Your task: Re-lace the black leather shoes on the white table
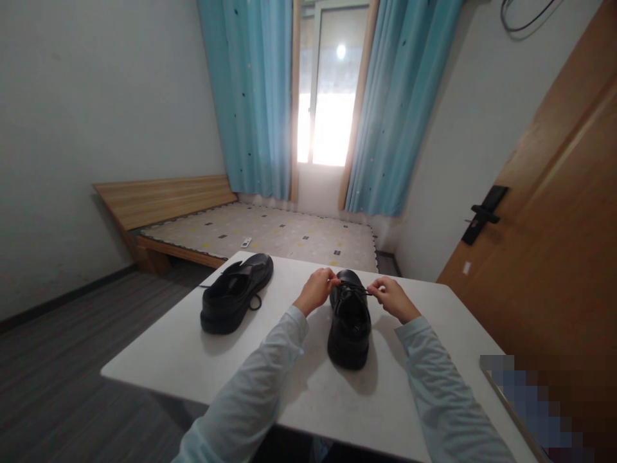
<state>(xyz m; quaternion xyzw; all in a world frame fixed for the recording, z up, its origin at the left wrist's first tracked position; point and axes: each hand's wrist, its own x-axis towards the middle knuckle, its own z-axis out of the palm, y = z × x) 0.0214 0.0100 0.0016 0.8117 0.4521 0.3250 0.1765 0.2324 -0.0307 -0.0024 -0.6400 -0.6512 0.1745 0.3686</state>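
Note:
A black lace-up shoe stands upright on the white table, its heel towards me and its toe pointing away. On its left side, my left hand pinches a shoelace near the top of the tongue. From the other side my right hand grips a lace between thumb and fingers, drawn out to the right of the shoe. The matching black shoe rests further left on the table, with a loop of its lace hanging at its side.
Behind the table is a bed with a patterned mattress, a small white remote lying on it. Blue curtains flank a bright window. A wooden door with a black handle stands at right. A pixelated patch covers the lower right corner.

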